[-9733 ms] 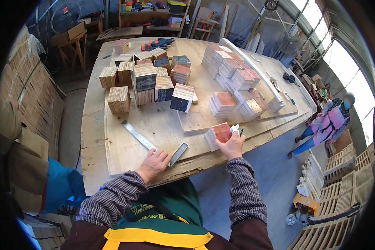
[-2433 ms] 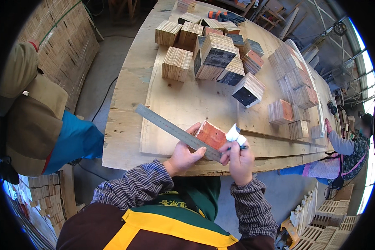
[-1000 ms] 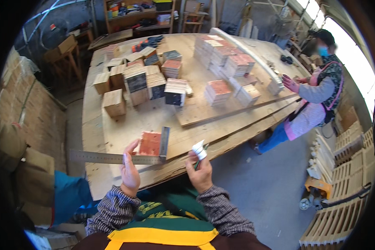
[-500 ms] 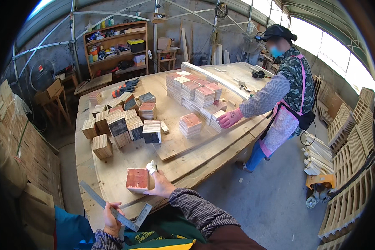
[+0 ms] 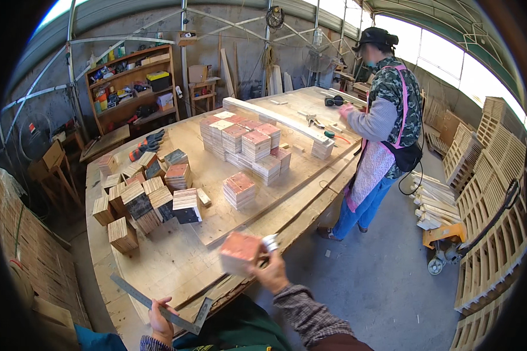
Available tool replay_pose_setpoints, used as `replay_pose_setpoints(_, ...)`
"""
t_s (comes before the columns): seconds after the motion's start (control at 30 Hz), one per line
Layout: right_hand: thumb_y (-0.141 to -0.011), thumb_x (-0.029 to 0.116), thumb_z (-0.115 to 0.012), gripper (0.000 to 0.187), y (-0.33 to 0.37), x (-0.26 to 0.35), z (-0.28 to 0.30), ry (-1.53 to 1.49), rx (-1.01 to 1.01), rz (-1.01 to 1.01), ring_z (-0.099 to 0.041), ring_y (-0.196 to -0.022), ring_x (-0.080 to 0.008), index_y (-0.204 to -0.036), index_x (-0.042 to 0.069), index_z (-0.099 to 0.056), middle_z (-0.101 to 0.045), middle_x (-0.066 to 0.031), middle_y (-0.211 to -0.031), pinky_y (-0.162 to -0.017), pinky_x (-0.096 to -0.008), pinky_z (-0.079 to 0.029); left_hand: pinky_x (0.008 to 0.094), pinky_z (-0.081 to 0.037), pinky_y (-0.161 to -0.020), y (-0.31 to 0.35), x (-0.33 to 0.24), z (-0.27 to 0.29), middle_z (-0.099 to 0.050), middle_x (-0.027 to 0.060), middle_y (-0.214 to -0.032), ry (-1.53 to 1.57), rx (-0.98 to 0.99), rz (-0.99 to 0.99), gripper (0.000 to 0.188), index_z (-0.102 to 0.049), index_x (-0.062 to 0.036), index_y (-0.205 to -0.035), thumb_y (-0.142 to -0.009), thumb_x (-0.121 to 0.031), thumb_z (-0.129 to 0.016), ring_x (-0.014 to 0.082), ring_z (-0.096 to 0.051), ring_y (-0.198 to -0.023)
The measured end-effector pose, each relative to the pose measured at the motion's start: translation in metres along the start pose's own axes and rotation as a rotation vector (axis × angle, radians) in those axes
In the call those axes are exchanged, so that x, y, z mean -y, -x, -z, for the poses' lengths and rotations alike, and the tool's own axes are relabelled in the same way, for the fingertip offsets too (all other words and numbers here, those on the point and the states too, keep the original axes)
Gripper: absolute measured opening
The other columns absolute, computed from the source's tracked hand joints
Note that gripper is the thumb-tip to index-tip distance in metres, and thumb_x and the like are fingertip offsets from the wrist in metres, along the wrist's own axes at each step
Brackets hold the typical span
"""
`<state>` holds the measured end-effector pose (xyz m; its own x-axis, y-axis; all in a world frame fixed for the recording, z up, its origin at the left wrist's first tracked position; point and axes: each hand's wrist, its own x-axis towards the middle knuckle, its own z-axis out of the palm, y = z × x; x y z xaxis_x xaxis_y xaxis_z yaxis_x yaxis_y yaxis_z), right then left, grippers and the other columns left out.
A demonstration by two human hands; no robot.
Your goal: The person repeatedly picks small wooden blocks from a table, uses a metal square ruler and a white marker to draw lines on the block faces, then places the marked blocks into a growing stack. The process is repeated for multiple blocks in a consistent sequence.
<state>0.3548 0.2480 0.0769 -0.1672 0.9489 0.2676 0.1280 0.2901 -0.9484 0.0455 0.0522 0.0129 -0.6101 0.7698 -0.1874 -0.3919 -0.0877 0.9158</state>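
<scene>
My left hand (image 5: pixel 160 320) is closed around a metal try square (image 5: pixel 136 296), whose blade points up and left over the near table edge. In my right hand (image 5: pixel 271 274) is a layered plywood block (image 5: pixel 240 253) with a red top, gripped by its right side. It appears raised over the table's near edge and is slightly blurred. White wrapping (image 5: pixel 269 243) covers a fingertip of that hand. Beyond it, a single red-topped block (image 5: pixel 239 190) stands apart on the board. A stack of red-topped blocks (image 5: pixel 243 136) sits behind that one.
Loose plywood blocks (image 5: pixel 136 202), some black-faced, crowd the table's left side near dark and orange gloves (image 5: pixel 148 145). A long pale beam (image 5: pixel 275 119) lies across the far side. At the right edge stands a co-worker (image 5: pixel 383 117). Pallets (image 5: pixel 492 222) and a pallet jack (image 5: pixel 444 237) are farther right.
My right hand has lifted the red-topped block and carried it right. The left hand still holds the square. The co-worker has drawn an arm back from the blocks and turned away. The view has shifted right.
</scene>
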Motion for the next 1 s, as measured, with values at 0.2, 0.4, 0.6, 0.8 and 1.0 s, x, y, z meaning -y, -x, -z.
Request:
replay_pose_setpoints(0.2,-0.071,0.013,-0.085,0.071,-0.092,-0.033,0.098,-0.114,-0.425,0.002,-0.057,-0.101,-0.0188,-0.126,-0.002,-0.043,-0.053,-0.0112,-0.117,-0.085,-0.0298,-0.053,0.0312,-0.048,-0.049,-0.016,0.022,-0.012,-0.055,0.0097,-0.057,0.004,-0.047,0.081,0.054,-0.064,0.0024,-0.099,-0.102,-0.043,-0.035,0.0212,-0.056,-0.048)
replay_pose_setpoints(0.4,-0.067,0.018,-0.087,0.076,-0.235,-0.078,0.161,0.168,-0.762,0.083,-0.059,-0.109,-0.026,-0.126,-0.007,-0.046,-0.057,-0.0185,-0.122,-0.093,-0.0349,-0.049,0.034,-0.052,-0.061,-0.009,0.022,-0.005,-0.058,0.0057,-0.071,-0.125,-0.019,0.267,0.052,-0.058,-0.0048,-0.122,-0.101,-0.046,-0.036,0.0182,-0.056,-0.063)
replay_pose_setpoints(0.6,-0.064,0.029,-0.089,0.091,-0.34,-0.143,0.165,0.58,-1.059,0.144,-0.058,-0.108,-0.036,-0.133,-0.005,-0.041,-0.055,-0.0243,-0.122,-0.093,-0.0409,-0.048,0.0341,-0.051,-0.059,-0.004,0.017,-0.008,-0.059,0.0082,-0.07,-0.17,-0.073,0.291,0.052,-0.059,-0.0038,-0.12,-0.102,-0.043,-0.03,0.0206,-0.056,-0.061)
replay_pose_setpoints(0.8,-0.062,0.037,-0.089,0.091,-0.349,-0.172,0.165,0.632,-0.796,-0.188,-0.058,-0.112,-0.0413,-0.129,-0.006,-0.044,-0.06,-0.028,-0.118,-0.095,-0.0414,-0.047,0.0349,-0.051,-0.058,0.003,0.007,-0.018,-0.061,0.0089,-0.069,-0.197,-0.12,0.361,0.056,-0.058,-0.0034,-0.12,-0.102,-0.048,-0.029,0.0215,-0.057,-0.058)
replay_pose_setpoints(1.0,-0.07,0.045,-0.085,0.094,-0.302,-0.134,0.132,0.531,-0.744,0.028,-0.058,-0.094,-0.0238,-0.136,-0.006,-0.043,-0.058,-0.0181,-0.117,-0.081,-0.035,-0.05,0.0302,-0.044,-0.045,-0.006,0.02,-0.019,-0.056,0.0093,-0.055,-0.212,-0.118,0.054,0.055,-0.062,-0.0003,-0.099,-0.103,-0.046,-0.032,0.0192,-0.054,-0.045)
